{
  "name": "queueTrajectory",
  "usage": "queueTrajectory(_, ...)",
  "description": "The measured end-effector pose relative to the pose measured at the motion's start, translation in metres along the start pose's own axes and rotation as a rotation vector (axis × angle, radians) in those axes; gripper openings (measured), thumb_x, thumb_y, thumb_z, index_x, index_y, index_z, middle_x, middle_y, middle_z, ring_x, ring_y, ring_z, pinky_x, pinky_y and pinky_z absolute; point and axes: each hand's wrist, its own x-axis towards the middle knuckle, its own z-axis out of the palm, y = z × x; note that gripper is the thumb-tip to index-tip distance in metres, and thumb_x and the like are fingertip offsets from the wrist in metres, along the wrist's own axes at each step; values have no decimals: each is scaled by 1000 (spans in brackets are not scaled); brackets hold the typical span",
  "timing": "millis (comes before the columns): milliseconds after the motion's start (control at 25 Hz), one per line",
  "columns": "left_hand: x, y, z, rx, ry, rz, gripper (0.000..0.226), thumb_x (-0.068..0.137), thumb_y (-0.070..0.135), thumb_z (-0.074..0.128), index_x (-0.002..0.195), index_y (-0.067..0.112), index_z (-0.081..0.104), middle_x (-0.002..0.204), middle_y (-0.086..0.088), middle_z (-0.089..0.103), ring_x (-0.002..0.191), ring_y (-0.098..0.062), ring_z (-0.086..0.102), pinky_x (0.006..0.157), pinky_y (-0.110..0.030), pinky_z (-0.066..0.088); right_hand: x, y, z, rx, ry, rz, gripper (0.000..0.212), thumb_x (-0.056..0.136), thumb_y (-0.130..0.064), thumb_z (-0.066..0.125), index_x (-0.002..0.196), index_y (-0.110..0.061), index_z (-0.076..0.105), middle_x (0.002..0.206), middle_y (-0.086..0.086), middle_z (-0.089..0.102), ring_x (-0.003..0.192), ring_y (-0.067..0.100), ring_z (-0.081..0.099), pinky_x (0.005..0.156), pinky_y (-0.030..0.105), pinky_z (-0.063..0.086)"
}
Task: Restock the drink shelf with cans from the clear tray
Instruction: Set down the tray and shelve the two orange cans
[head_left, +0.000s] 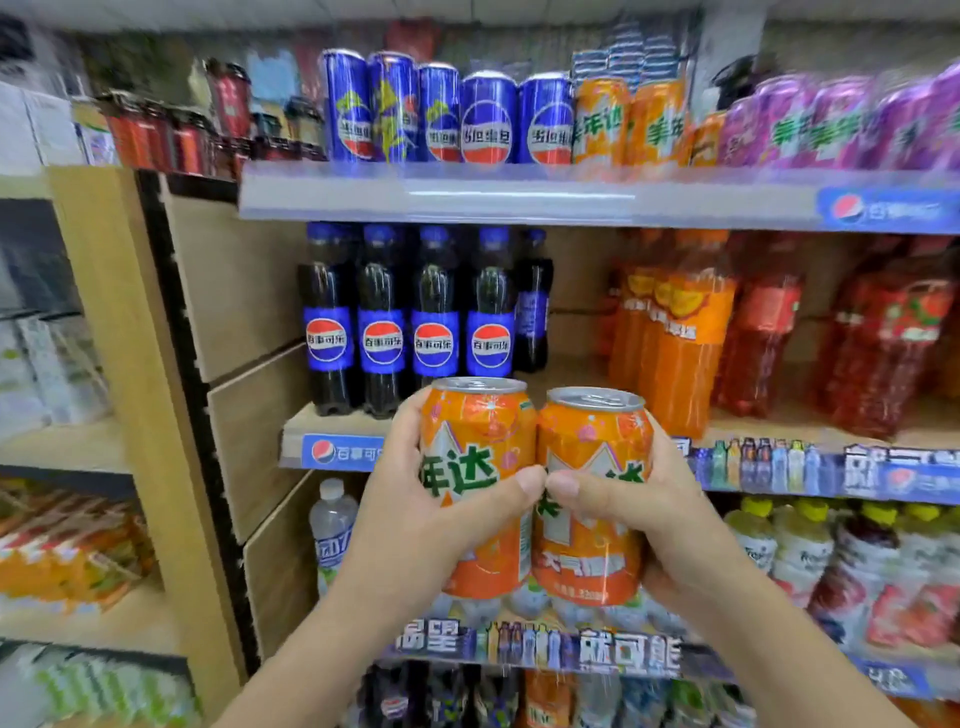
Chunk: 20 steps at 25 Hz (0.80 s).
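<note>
Gripping one orange can per hand, side by side.

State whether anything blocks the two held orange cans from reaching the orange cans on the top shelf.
Nothing visible does. The left orange can and right orange can are held below the shelved orange cans, with open air in front of that shelf.

1. Left orange soda can: sealed, silver top, green lettering; upright with a slight tilt, held in front of the middle drink shelf.
2. Right orange soda can: same design, upright, touching the left can's side, slightly lower.
</note>
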Motion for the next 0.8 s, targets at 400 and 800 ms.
queueTrajectory(400,207,91,67,47,7,394,67,69,19,83,123,13,44,108,-2,68,96,-12,69,80,-29,59,156,-151,-66,-113,107,-433,60,63,-16,78,117,-5,53,105,19,67,96,37,68,79,52,57)
queueTrajectory(800,337,104,97,276,13,458,81,76,38,76,134,14,25,103,11,50,92,-1,54,72,-15,50,264,-193,-117,-164,149,-397,74,67,-21,72,132,-4,42,127,27,57,107,42,62,90,61,50)
